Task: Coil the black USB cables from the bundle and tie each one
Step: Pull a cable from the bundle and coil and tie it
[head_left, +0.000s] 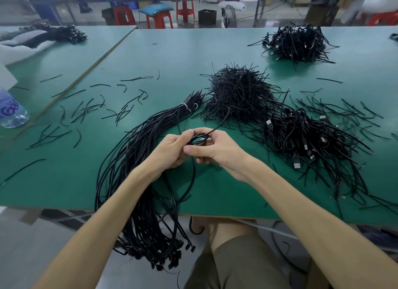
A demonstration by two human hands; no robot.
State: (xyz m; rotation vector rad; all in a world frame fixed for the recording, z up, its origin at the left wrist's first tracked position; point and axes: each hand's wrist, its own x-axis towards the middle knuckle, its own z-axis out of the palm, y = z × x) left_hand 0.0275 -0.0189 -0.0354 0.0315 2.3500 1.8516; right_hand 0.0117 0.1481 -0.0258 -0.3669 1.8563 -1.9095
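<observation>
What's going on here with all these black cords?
A person at the green table is winding one black USB cable into a small coil, held between the left hand and right hand. The tied bundle lies at their left, a heap of black ties straight ahead, and coiled cables sit piled on the right.

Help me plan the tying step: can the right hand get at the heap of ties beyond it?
Probably yes. The tie heap lies beyond the right hand with open table between; but its grip is on the coil, shared with the left hand, so it must let go first.
</observation>
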